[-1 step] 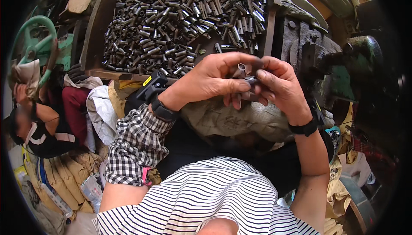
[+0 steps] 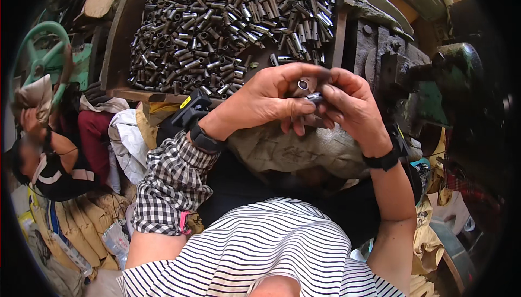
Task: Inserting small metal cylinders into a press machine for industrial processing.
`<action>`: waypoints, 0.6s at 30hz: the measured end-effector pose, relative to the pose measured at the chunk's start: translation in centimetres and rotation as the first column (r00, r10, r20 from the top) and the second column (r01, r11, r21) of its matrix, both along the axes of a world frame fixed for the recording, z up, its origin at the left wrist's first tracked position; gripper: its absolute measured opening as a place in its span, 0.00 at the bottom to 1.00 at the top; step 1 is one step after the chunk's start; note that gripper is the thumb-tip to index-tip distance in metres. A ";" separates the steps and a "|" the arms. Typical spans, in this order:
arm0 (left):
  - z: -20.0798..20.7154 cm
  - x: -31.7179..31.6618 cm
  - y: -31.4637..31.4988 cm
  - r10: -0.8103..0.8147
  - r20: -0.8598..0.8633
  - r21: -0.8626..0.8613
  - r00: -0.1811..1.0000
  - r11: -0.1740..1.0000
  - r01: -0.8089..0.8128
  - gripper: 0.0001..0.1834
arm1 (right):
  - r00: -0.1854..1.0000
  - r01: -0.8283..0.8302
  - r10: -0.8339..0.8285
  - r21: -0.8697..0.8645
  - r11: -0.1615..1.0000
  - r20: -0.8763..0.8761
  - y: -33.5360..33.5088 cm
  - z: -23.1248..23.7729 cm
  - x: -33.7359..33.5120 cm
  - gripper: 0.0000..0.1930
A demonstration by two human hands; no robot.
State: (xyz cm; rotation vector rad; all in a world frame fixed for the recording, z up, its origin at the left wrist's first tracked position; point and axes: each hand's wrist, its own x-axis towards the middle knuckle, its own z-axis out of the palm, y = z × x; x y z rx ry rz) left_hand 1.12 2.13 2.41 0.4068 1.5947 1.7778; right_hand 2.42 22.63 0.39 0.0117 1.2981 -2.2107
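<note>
Short metal tubes in both hands, held over a grey sack (image 2: 293, 153), just on the near side of a wooden tray (image 2: 135, 95).
Left hand (image 2: 260, 99) curled, grasping an open-ended tube (image 2: 303, 86) between thumb and fingers, its round mouth facing up; lower fingers partly hidden. Right hand (image 2: 353, 107) pinching a second tube (image 2: 313, 97), shiny, lying crosswise beside the left thumb tip; its far end is covered by the right fingers. Hands nearly meeting, fingertips close together. Dark bands on both wrists; checked sleeve (image 2: 173, 183) on the left forearm. Tray beyond holds a dense heap of similar tubes (image 2: 190, 42), lying every which way. Dark, grimy machine (image 2: 399, 69) to the right; green handwheel (image 2: 39, 66) at far left, a co-worker (image 2: 62, 180) near it.
</note>
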 end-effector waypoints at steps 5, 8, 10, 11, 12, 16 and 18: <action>-0.1 0.2 -0.1 0.100 0.117 0.020 0.988 0.994 -0.103 0.24 | 0.993 0.017 0.003 0.165 0.986 -0.122 -0.3 1.5 -0.1 0.06; -0.2 -0.5 -0.2 0.156 0.108 -0.022 0.982 0.988 -0.154 0.14 | 0.974 0.162 -0.120 0.223 0.961 -0.192 -1.2 1.2 0.6 0.05; -0.6 -0.4 0.2 0.146 0.083 0.001 0.986 0.989 -0.146 0.13 | 0.951 0.210 -0.121 0.310 0.927 -0.285 -1.2 0.8 0.9 0.04; -0.4 -0.3 0.3 0.170 0.121 -0.012 0.978 0.985 -0.170 0.11 | 0.961 0.184 -0.109 0.289 0.940 -0.255 -1.0 0.8 1.0 0.04; -0.2 -0.2 0.2 0.201 0.156 -0.031 0.967 0.980 -0.198 0.10 | 0.961 0.192 -0.123 0.280 0.941 -0.246 -1.1 0.9 1.0 0.05; -1.6 -0.9 -0.4 0.246 0.211 0.067 0.946 0.962 -0.265 0.10 | 0.867 0.319 -0.004 0.550 0.772 -0.498 -0.5 3.0 1.2 0.13; -2.2 -1.0 -0.4 0.265 0.218 0.096 0.939 0.952 -0.290 0.10 | 0.751 0.493 -0.020 0.541 0.682 -0.659 0.3 5.8 2.6 0.13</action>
